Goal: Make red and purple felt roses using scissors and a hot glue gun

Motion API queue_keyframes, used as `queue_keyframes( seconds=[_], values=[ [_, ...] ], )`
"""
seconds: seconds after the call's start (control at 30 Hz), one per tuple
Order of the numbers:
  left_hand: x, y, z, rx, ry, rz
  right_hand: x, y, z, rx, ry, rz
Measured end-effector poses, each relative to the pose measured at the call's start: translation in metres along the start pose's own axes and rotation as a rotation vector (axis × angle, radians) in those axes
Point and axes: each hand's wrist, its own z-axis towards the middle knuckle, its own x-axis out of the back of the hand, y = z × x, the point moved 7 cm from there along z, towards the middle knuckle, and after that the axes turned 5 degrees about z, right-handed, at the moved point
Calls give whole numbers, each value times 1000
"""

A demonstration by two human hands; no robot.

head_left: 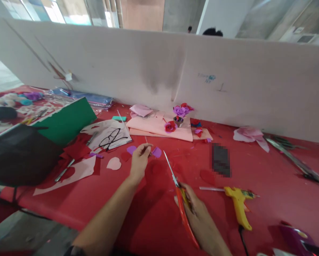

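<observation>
My right hand [198, 217] grips a pair of red-handled scissors [174, 179], the blades pointing up and to the left. My left hand [140, 160] is closed in a pinch above the red table; what sits between the fingertips is too small to make out, though a thin pale strip shows just above them. Purple petals lie to either side of that hand, one purple petal [157, 152] right of it and another purple petal [131, 150] left. Further left rests a pale pink petal [114, 163].
A yellow glue gun [239, 204] with its cord lies at the right. Felt roses [170, 126] and pink sheets [156, 128] are at the back, below a white partition [116, 64]. Eyeglasses [113, 139], a green board [68, 121] and a dark bag [20, 154] occupy the left.
</observation>
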Motion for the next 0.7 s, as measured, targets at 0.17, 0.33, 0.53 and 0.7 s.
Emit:
queue_keyframes(
  seconds=[0.17, 0.33, 0.53, 0.7],
  values=[
    [-44, 9, 11, -163, -454, 715, 12, 19, -23, 141, -35, -580],
    [-104, 7, 23, -235, -671, 1183, 3, 25, -32, 226, -139, -765],
    [-139, -1, 27, -273, -754, 1230, 3, 17, -33, 272, -109, -756],
    [-105, 28, 50, -348, -682, 1041, 8, 25, -34, 244, -84, -677]
  ],
)
